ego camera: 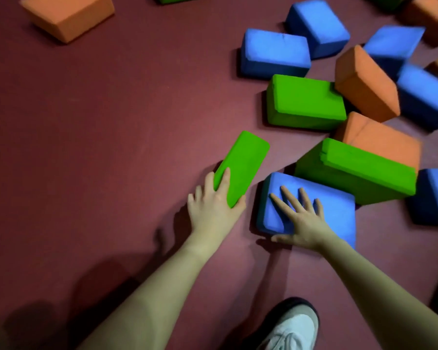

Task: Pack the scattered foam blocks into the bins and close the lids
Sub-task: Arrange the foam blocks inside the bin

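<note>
- We see a dark red floor (99, 127) filling nearly the whole scene, left to right, near to far.
- We see a pale grey-white shoe (292, 327) with a dark rim, near, right of centre.

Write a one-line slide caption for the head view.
Left hand grips a green foam block while right hand lies spread on a blue block.
</note>
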`<state>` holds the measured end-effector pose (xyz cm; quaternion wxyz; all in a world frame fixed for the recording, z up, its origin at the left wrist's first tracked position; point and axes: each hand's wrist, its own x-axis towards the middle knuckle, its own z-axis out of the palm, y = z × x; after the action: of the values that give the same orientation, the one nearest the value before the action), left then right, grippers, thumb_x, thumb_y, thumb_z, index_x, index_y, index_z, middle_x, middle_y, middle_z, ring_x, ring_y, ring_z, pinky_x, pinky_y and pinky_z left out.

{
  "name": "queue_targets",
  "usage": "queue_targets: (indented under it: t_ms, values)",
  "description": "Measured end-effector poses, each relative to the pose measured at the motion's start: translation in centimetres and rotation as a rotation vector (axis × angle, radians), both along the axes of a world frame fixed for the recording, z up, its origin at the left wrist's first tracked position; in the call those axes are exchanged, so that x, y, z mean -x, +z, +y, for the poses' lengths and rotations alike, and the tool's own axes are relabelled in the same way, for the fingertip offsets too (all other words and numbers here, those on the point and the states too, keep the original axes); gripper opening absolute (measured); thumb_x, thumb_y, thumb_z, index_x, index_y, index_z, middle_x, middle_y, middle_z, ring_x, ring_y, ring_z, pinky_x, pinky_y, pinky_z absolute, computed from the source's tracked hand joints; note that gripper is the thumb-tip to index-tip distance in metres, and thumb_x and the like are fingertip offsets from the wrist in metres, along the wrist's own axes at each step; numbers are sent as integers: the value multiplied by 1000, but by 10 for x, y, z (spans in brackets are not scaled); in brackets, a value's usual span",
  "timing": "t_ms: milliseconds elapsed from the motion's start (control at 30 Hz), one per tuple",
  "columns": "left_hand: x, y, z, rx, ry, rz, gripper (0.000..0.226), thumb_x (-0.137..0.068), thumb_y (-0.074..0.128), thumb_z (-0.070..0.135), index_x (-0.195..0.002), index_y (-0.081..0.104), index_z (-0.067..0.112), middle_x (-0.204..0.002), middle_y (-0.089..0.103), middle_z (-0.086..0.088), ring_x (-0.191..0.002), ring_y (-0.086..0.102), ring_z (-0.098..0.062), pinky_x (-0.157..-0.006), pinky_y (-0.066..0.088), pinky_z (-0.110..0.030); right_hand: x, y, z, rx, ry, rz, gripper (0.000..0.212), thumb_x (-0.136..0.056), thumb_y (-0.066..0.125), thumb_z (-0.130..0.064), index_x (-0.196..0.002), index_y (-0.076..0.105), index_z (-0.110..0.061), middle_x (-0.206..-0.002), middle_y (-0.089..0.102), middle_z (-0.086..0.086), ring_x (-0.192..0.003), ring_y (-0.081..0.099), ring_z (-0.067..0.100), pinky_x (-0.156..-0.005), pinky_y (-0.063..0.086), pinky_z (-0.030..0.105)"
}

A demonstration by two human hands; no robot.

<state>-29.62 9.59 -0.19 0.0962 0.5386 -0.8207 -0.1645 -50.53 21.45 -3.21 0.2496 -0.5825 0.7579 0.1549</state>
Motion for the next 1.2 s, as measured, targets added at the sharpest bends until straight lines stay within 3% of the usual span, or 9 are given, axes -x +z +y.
queue_targets:
  t_ms: [133, 233, 467, 633, 733, 867, 967, 1067, 1200]
  values:
    - [8, -5, 2, 81, -46, -98, 75, -67, 64, 59, -132, 57, 22, -123, 61, -11, -76, 62, -34, -63, 49, -38, -2, -10, -5, 85, 13, 44, 105, -79, 57, -68, -143, -20, -36, -160, -15, -5, -146, -13, 39, -109, 2, 68]
    - [5, -5, -4, 53, -11, -86, 74, -70, 69, 56, -135, 54, 23, -125, 58, -11, -82, 62, -35, -69, 48, -39, -12, -8, -19, 228, -2, 22, 82, -85, 45, -67, -152, 17, -29, -161, 15, 4, -143, 12, 47, -104, 14, 71]
    - [15, 15, -19, -66, 64, -146, 75, -86, 49, 62, -150, 21, 36, -150, 29, 1, -120, 47, -29, -95, 35, -37, -6, 15, -74, 419, -141, -33, 57, -98, 43, -48, -150, 28, -30, -157, 28, -1, -140, 30, 32, -105, 35, 49]
    - [31, 15, -18, -65, 58, -67, 75, -84, 51, 62, -149, 26, 35, -148, 34, 1, -119, 50, -29, -93, 36, -38, 10, 26, -82, 617, -183, -29, 47, -96, 51, -37, -141, 47, -23, -143, 50, 6, -118, 57, 32, -75, 52, 43]
    - [37, 13, -22, -51, 20, -56, 74, -85, 51, 62, -149, 25, 37, -153, 30, 1, -120, 49, -29, -94, 35, -38, 18, 26, -76, 692, -35, 83, 50, -87, 54, -37, -135, 49, -22, -130, 60, 13, -91, 66, 36, -55, 53, 39]
    - [41, 8, -28, -66, -21, -68, 73, -85, 50, 62, -149, 26, 36, -154, 29, 0, -118, 50, -31, -94, 35, -37, 24, 22, -69, 449, 76, 195, 106, -67, 74, -61, -152, 21, -29, -158, 24, 6, -121, 50, 34, -77, 49, 43]
    - [39, 6, -27, -21, -37, -49, 73, -82, 51, 62, -146, 35, 33, -151, 36, -5, -110, 55, -34, -88, 38, -38, 17, 21, -69, 348, 81, 229, 122, -62, 77, -60, -154, 2, -30, -161, 8, 6, -127, 42, 34, -79, 48, 42]
    - [39, 10, -30, -65, -35, -67, 72, -85, 52, 61, -148, 29, 35, -156, 27, -2, -117, 51, -32, -93, 36, -37, 14, 24, -70, 427, 89, 184, 121, -47, 88, -42, -148, 24, -20, -149, 39, 16, -104, 59, 40, -60, 56, 43]
    - [28, 34, -42, -41, 26, -8, 72, -83, 56, 59, -147, 33, 34, -155, 29, -1, -115, 53, -33, -92, 37, -40, 2, 49, -80, 538, 105, 102, 93, -56, 87, -38, -136, 51, -11, -144, 44, 21, -85, 64, 40, -43, 50, 35]
